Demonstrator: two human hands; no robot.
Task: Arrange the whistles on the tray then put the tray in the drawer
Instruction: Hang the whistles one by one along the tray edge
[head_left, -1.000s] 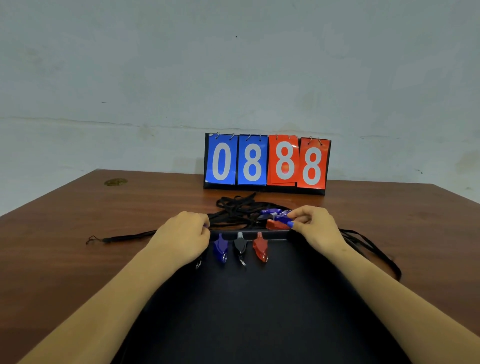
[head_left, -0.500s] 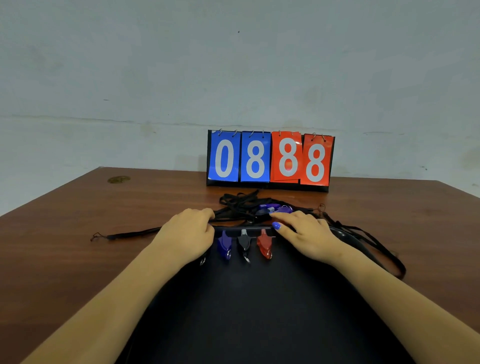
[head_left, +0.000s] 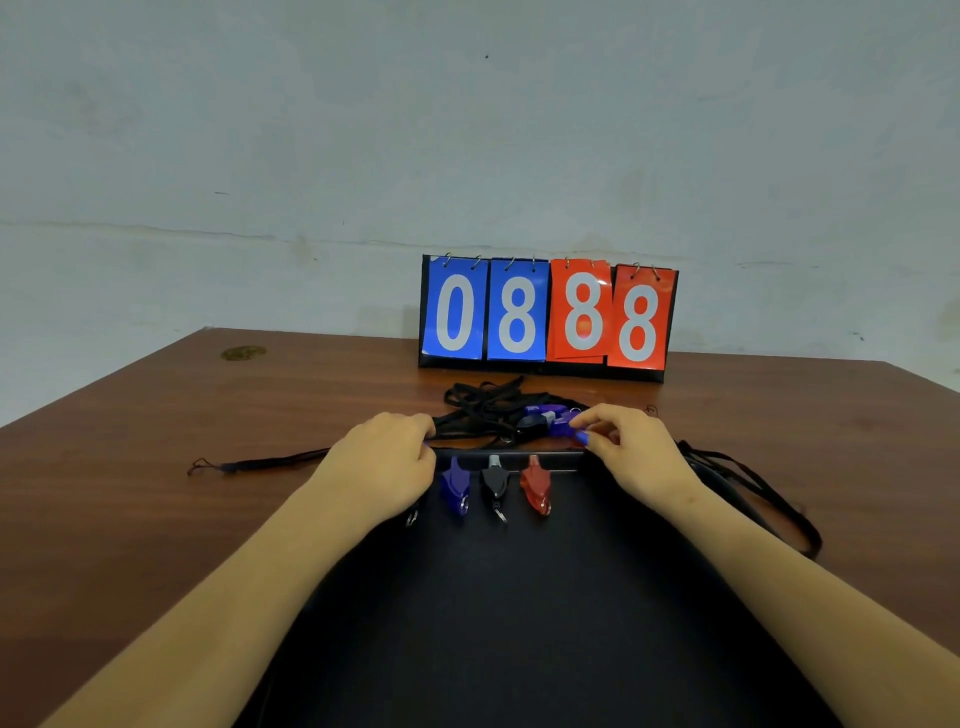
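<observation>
1. Looking down, we see a black tray (head_left: 519, 597) on the brown table (head_left: 156, 467); its near end runs off the bottom edge.
2. We count three whistles along the tray's far rim: a blue whistle (head_left: 455, 488), a black whistle (head_left: 493, 483) and a red whistle (head_left: 536, 486).
3. Our left hand (head_left: 384, 462) rests curled at the rim's left corner; its fingertips are hidden, so we cannot tell what they grip.
4. Our right hand (head_left: 628, 452) pinches a blue whistle from the pile (head_left: 558, 427) just beyond the rim.
5. The pile's black lanyards (head_left: 488, 410) tangle together, so we cannot count the whistles there.
6. A flip scoreboard (head_left: 548, 317) reading 0888 stands behind.
</observation>
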